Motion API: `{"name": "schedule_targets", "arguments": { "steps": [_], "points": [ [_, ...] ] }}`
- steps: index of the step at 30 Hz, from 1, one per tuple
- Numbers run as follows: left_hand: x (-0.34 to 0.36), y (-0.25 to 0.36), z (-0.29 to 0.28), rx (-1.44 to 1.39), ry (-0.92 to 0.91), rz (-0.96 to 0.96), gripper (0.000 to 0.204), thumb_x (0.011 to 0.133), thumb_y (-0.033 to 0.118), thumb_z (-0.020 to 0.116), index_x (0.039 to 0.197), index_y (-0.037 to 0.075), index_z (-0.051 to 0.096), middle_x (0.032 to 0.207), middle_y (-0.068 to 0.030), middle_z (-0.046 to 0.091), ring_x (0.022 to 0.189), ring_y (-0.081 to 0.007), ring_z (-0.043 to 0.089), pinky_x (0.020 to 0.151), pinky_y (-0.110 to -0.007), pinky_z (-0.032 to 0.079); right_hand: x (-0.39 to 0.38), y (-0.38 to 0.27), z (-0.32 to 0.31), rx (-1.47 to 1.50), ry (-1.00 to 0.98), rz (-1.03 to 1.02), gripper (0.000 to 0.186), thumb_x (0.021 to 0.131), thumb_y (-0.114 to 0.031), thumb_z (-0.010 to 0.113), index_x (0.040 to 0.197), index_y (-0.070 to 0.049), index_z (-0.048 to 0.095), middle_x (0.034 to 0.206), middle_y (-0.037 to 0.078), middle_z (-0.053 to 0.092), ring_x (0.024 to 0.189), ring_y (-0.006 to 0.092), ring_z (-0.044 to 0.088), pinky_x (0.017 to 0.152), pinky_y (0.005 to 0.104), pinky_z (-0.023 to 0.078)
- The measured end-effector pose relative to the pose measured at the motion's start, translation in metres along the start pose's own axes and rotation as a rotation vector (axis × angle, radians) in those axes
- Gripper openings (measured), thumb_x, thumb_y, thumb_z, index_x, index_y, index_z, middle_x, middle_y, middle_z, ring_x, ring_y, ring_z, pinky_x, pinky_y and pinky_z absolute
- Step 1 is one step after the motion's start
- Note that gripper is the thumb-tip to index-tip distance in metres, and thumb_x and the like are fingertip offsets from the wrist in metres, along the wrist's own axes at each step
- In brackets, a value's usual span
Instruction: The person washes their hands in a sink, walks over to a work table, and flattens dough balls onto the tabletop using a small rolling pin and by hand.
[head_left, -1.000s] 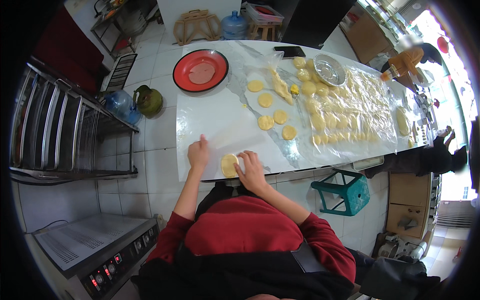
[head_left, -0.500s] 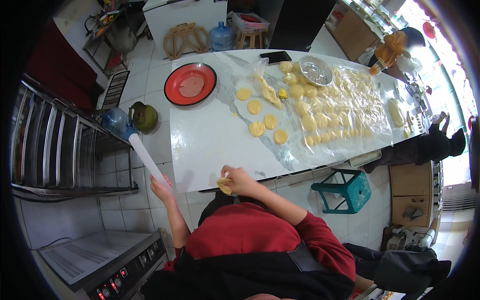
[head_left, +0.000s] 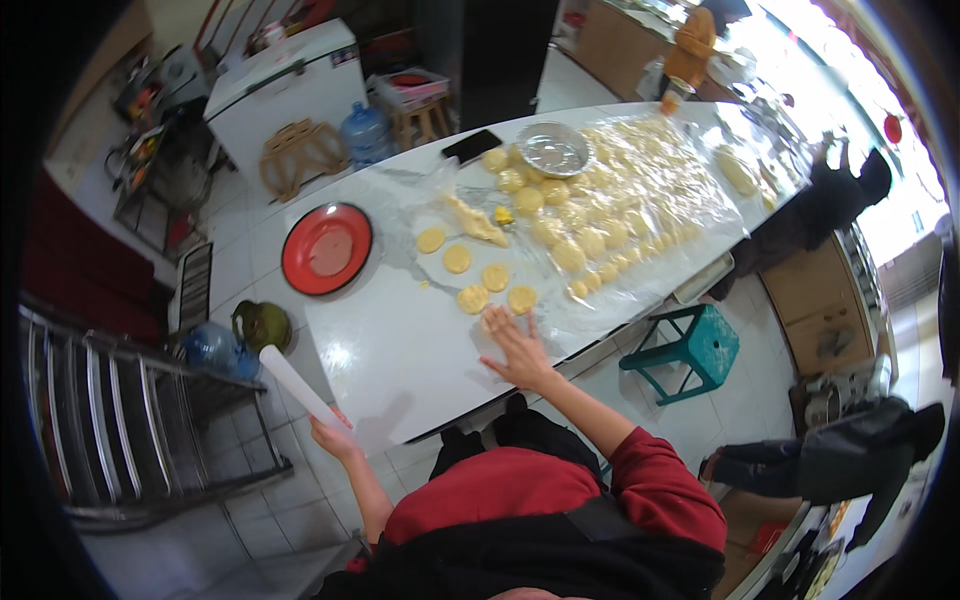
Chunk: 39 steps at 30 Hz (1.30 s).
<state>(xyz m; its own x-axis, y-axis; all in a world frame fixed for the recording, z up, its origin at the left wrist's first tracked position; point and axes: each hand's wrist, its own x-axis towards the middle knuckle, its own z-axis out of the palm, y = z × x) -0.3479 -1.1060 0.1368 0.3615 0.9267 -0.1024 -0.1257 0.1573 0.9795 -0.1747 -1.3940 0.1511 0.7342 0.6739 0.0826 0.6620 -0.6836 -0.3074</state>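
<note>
My left hand (head_left: 338, 437) is wrapped round one end of a long white rolling pin (head_left: 303, 388), held past the table's near left edge. My right hand (head_left: 516, 352) lies palm down over the white table (head_left: 390, 370), fingers spread. A pale piece of dough (head_left: 488, 320) shows partly at its fingertips. Just beyond, several flat dough rounds lie in a loose group, among them one dough round (head_left: 521, 299) close to my fingers. Behind them rests a clear piping bag (head_left: 478, 220) with pale yellow filling, next to a small yellow lump (head_left: 503, 215).
A red plate (head_left: 292, 262) with a pink round slice stands at the table's left. Many dough balls (head_left: 610, 230) sit under plastic film on the right, with a foil bowl (head_left: 554, 150) on top. A phone (head_left: 471, 147) lies behind. A green stool (head_left: 690, 345) and metal rack (head_left: 130, 420) flank the table.
My right hand has moved from the table's near edge, where it held a dough round, forward to the group, and its fingers have spread. The view has turned; my left hand still holds the rolling pin.
</note>
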Motion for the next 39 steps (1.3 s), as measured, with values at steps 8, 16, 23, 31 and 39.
{"name": "schedule_targets", "arguments": {
  "steps": [8,16,23,31,39],
  "points": [
    [-0.009,0.008,0.094,-0.006,-0.066,-0.015,0.04,0.087,0.035,0.029,0.066,0.005,0.044,0.053,-0.0036,0.04,0.042,-0.0112,0.038,0.038,-0.023,0.03,0.005,0.11,-0.074,0.338,0.611,0.275,0.058,0.078,-0.036,0.055,0.125,-0.009,0.035,0.126,0.011,0.035,0.118,0.024,0.029,0.095,0.0454,0.013],
    [-0.054,-0.006,0.222,-0.053,-0.038,0.012,0.034,0.084,0.033,0.033,0.064,0.007,0.042,0.052,-0.0018,0.037,0.042,-0.0112,0.036,0.039,-0.023,0.029,-0.058,0.472,-0.161,1.071,1.16,1.302,0.058,0.077,-0.037,0.054,0.121,-0.001,0.039,0.117,0.011,0.046,0.099,0.023,0.046,0.084,0.0322,0.036],
    [-0.089,0.005,0.295,-0.104,-0.026,-0.063,0.032,0.084,0.033,0.033,0.063,0.01,0.039,0.053,-0.0001,0.036,0.044,-0.0109,0.035,0.04,-0.024,0.03,-0.035,0.528,-0.2,1.516,0.809,0.476,0.035,0.072,-0.009,0.051,0.106,0.001,0.052,0.102,0.008,0.057,0.088,0.0189,0.055,0.074,0.0281,0.042],
    [-0.083,0.008,0.337,-0.098,-0.036,-0.022,0.03,0.082,0.033,0.035,0.061,0.011,0.038,0.052,0.0001,0.034,0.043,-0.0113,0.033,0.042,-0.024,0.029,-0.05,0.566,-0.136,0.998,0.77,0.738,0.026,0.067,-0.012,0.063,0.081,0.009,0.058,0.073,0.014,0.061,0.065,0.0206,0.058,0.058,0.0317,0.046],
    [-0.063,0.007,0.288,-0.172,-0.034,-0.125,0.03,0.082,0.034,0.035,0.062,0.011,0.039,0.053,0.0008,0.034,0.043,-0.011,0.032,0.041,-0.024,0.028,-0.135,0.54,-0.154,1.282,1.605,0.788,0.035,0.08,-0.009,0.05,0.113,0.001,0.046,0.097,0.009,0.054,0.086,0.0168,0.054,0.074,0.0264,0.045]
  ]
}}
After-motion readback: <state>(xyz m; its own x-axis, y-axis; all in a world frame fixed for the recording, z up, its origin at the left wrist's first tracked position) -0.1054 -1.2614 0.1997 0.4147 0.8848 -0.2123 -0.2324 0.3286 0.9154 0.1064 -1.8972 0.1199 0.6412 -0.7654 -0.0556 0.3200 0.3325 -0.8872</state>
